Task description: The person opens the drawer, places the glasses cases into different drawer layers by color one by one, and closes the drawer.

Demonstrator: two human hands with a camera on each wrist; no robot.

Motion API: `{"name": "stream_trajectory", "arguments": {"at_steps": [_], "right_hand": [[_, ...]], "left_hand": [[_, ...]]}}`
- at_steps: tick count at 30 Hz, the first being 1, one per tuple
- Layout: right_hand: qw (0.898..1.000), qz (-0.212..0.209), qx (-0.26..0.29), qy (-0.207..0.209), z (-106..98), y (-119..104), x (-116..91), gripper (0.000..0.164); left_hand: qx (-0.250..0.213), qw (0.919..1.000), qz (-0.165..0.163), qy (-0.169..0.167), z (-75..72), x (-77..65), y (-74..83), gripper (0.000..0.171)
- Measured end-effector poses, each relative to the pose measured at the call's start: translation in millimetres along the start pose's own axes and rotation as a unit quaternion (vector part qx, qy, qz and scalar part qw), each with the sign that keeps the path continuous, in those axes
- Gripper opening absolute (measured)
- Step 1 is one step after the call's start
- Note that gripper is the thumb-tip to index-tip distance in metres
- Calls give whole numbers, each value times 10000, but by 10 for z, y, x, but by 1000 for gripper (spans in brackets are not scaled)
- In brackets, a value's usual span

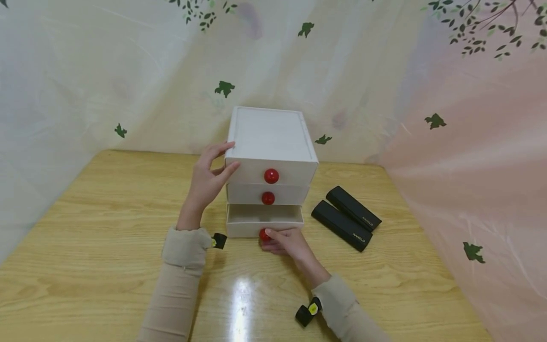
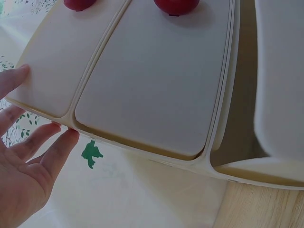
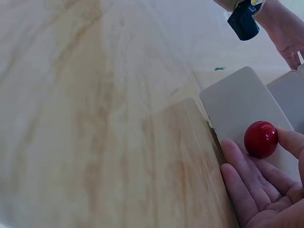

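Note:
A white drawer cabinet (image 1: 273,135) with three drawers, each with a round red knob, stands on the table. Its bottom drawer (image 1: 243,230) is pulled partway out, and the part of its inside that shows looks bare. My right hand (image 1: 288,243) pinches the lowest red knob (image 3: 261,139), thumb on one side and fingers beneath. The left hand (image 1: 207,178) rests at the cabinet's upper left front corner. In the left wrist view, its thumb lies against the top drawer's front (image 2: 57,71) while the other fingers (image 2: 59,149) touch the side wall.
Two black oblong cases (image 1: 342,225) with small lettering lie side by side to the right of the cabinet. The wooden table (image 1: 107,247) meets a leaf-printed sheet (image 1: 162,95) behind the cabinet, with a pinkish sheet (image 1: 478,166) along the right side.

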State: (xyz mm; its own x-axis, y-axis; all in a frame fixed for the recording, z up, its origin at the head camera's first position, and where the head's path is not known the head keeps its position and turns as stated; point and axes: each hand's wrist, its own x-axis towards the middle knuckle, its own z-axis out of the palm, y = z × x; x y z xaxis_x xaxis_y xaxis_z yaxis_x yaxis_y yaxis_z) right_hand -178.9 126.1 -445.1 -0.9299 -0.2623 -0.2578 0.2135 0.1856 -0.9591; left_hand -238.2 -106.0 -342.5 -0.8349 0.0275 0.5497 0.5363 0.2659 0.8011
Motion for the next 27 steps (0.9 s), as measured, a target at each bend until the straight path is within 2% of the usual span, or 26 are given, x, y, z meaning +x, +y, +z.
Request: {"name": "stream_trajectory", "arguments": {"at_steps": [27], "right_hand": [[9999, -69, 135, 52, 66, 115, -198, 42]], "left_hand": [[63, 10000, -52, -46, -3, 3, -7, 45]]}}
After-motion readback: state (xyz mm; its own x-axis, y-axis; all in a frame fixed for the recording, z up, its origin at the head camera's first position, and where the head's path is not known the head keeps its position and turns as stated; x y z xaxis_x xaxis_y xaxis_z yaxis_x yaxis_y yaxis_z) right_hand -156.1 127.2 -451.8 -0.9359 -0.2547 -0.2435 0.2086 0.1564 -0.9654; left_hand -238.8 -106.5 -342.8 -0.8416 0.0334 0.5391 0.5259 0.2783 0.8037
